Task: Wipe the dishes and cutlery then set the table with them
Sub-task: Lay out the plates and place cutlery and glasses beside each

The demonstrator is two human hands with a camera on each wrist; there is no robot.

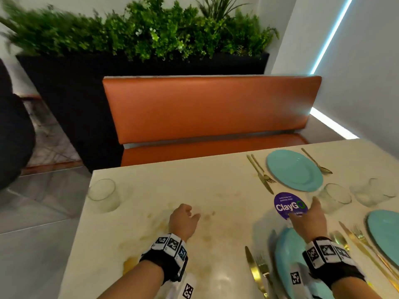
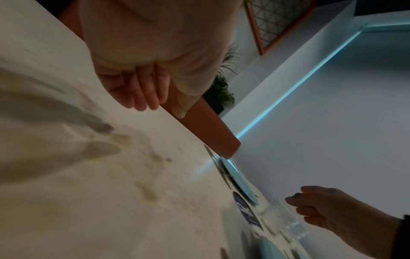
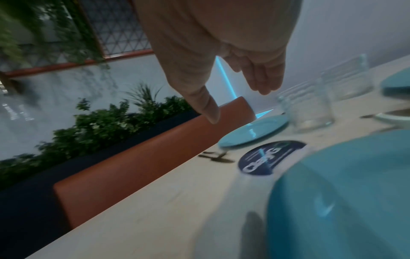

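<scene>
Right hand [image 1: 311, 216] reached with loose, empty fingers toward the glass [image 1: 333, 197] at the frame's right; left hand [image 1: 183, 219] hung relaxed, empty. Judged fragile and slick, the glass wanted a grip around its wall.

The purple ClayGo sticker [image 1: 290, 205] lies on the pale table [image 1: 151, 190]. The right hand [image 1: 311, 221] reaches over its near edge with fingers extended, empty, toward a clear glass [image 1: 333, 197] just right of the sticker. Beyond the sticker sits a turquoise plate [image 1: 294, 170]; well left hovers the loosely curled left hand [image 1: 182, 220].
</scene>
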